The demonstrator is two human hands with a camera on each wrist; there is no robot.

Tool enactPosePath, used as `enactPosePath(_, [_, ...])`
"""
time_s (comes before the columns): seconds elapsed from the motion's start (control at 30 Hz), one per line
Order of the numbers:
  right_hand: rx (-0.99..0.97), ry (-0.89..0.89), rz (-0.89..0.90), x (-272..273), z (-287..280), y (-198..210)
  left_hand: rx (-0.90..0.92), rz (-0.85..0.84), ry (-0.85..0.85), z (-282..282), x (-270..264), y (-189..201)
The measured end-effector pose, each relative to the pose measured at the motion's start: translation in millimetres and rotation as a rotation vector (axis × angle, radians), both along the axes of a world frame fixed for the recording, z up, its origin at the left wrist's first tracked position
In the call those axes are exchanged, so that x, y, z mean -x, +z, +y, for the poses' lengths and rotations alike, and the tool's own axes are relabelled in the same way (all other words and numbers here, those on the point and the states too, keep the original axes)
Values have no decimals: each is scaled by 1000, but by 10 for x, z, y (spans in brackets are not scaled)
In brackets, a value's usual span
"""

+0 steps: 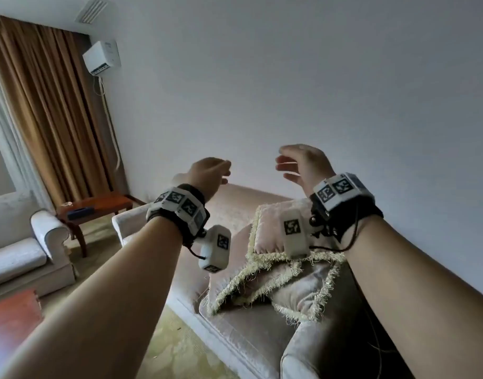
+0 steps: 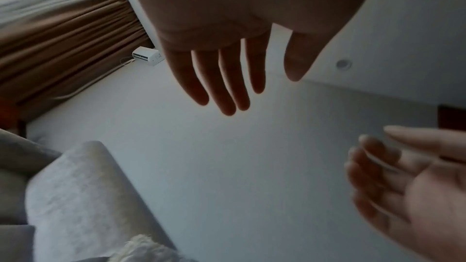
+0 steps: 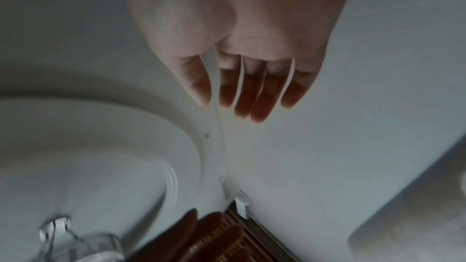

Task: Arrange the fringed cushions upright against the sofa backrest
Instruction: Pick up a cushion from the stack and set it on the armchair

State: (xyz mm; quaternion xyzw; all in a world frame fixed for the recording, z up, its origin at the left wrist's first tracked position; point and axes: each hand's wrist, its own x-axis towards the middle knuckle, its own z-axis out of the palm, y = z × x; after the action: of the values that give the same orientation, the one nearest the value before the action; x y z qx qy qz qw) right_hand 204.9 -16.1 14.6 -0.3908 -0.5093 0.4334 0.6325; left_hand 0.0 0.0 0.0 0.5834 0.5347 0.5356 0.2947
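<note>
Pale pink cushions with cream fringe lie piled on the beige sofa (image 1: 234, 332) in the head view. One fringed cushion (image 1: 273, 228) stands against the backrest (image 1: 240, 198), another fringed cushion (image 1: 297, 285) lies slumped below it. Both hands are raised in the air above the sofa, palms facing each other, holding nothing. My left hand (image 1: 210, 173) (image 2: 227, 79) has straight fingers. My right hand (image 1: 297, 165) (image 3: 242, 91) is open too, fingers relaxed; the right hand (image 2: 403, 182) also shows in the left wrist view.
A white wall (image 1: 289, 91) rises behind the sofa. To the left stand a wooden side table (image 1: 98, 206), a white armchair (image 1: 30, 255) and brown curtains (image 1: 43, 105) with an air conditioner (image 1: 102, 57) beside them. Patterned carpet (image 1: 166, 351) covers the floor.
</note>
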Motion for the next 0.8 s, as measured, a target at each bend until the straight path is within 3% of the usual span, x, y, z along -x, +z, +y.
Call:
enactPosePath(0.1, [-65,-186,-435,-31,337,-181,-45,333,134,354,38,-231])
enactPosePath(0.27, [-4,-219,-822,95,1075,-611,34,550,81,968,56,-594])
enactPosePath(0.43, [48,-307,-1049,270,1893,-1028,47,612,13,1873,179,-885])
enactPosePath(0.57, [148,-414,-1167,357,2499,-1141,105,670,-81,2607,293,-994])
enactPosePath(0.8, [264,-518,-1204,263,3314,-1469,157,697,-188,3731,250,-1285])
